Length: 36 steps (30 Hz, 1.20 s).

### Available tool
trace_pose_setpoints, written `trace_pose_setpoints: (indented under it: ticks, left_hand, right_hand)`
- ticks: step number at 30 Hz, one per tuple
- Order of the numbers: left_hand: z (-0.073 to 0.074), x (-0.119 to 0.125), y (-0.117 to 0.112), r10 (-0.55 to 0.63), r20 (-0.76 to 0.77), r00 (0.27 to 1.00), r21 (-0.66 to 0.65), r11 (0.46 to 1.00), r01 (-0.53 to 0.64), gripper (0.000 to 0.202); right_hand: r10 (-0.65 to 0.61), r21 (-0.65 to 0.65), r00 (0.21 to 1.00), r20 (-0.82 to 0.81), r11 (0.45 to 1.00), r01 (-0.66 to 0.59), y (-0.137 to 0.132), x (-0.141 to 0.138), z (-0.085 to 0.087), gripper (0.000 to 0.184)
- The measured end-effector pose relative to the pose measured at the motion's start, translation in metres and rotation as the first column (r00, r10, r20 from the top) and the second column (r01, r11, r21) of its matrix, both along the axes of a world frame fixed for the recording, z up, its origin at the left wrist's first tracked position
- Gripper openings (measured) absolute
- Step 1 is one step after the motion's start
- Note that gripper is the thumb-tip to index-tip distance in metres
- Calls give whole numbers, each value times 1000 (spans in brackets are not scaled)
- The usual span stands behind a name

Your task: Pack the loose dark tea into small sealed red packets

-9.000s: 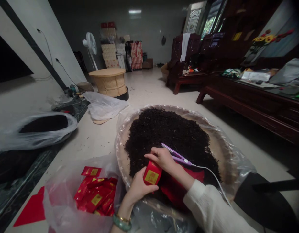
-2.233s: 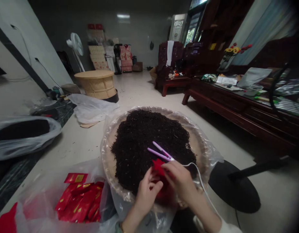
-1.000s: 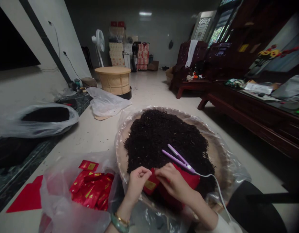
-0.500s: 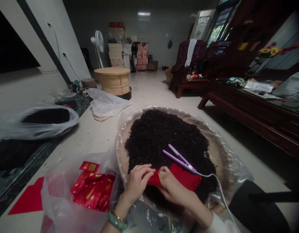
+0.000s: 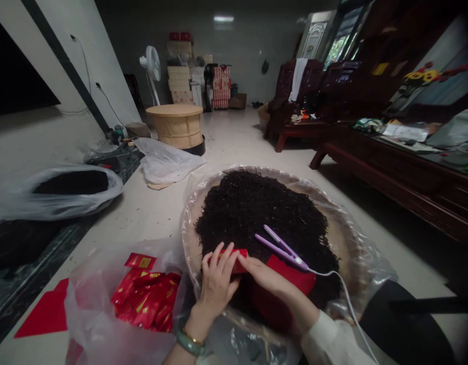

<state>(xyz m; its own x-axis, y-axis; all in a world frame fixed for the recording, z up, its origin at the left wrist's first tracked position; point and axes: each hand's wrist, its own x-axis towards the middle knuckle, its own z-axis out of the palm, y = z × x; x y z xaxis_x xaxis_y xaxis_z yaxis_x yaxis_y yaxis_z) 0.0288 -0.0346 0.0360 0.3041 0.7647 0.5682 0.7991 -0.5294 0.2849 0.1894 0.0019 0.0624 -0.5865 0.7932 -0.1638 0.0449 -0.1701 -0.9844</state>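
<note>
My left hand [image 5: 218, 283] and my right hand [image 5: 261, 274] together hold a small red packet [image 5: 238, 259] at the near edge of a heap of dark loose tea [image 5: 257, 213]. The tea fills a wide round tray [image 5: 340, 223] lined with clear plastic. My left fingers are stretched over the packet's left side, my right fingers pinch its right end. A purple clamp-shaped sealer [image 5: 281, 247] with a white cord [image 5: 344, 299] lies on the tea just right of my hands. A stack of flat red pouches [image 5: 290, 276] rests beneath it.
A clear bag of filled red packets [image 5: 145, 299] lies at lower left, a flat red sheet [image 5: 44, 314] beside it. A plastic-lined tray of dark tea [image 5: 67, 190] sits far left. A round wicker stool [image 5: 179, 124], a fan [image 5: 152, 66] and dark wooden furniture [image 5: 389, 167] stand further off.
The red packet has been raised from low between my hands to the tea's edge. My left fingers have spread over it. The sealer has stayed where it was.
</note>
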Motion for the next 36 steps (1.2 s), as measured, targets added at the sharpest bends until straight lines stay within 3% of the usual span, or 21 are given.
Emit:
trace_pose_setpoints:
  ticks: [9, 13, 19, 26, 30, 33, 36]
  left_hand:
    - [-14, -11, 11, 173, -21, 985, -53, 983, -173, 60]
    - [-25, -15, 18, 138, 95, 986, -2, 990, -139, 57]
    - [-26, -23, 25, 50, 242, 969, -14, 999, -48, 52]
    - [-27, -30, 25, 94, 309, 946, -108, 992, -63, 45]
    - [-27, -36, 27, 123, 406, 905, -175, 983, -55, 46]
    - [-26, -40, 29, 206, 505, 838, -238, 967, -95, 43]
    - [-25, -45, 33, 332, 615, 715, -323, 934, -157, 41]
  right_hand:
    - [-13, -226, 984, -179, 974, -28, 3, -24, 7, 69]
    - [-27, -263, 978, -206, 964, -29, 9, -35, 6, 77]
    - [56, -191, 990, -130, 978, -80, 19, -35, 5, 76]
    - [164, -155, 986, 15, 975, -160, 24, -36, 15, 78]
    - [234, -125, 972, 1, 965, -232, 36, -29, 19, 79]
    - [132, -17, 991, -8, 991, -132, 53, -19, 17, 82]
    - [-89, 278, 974, 207, 960, 28, 68, -16, 5, 76]
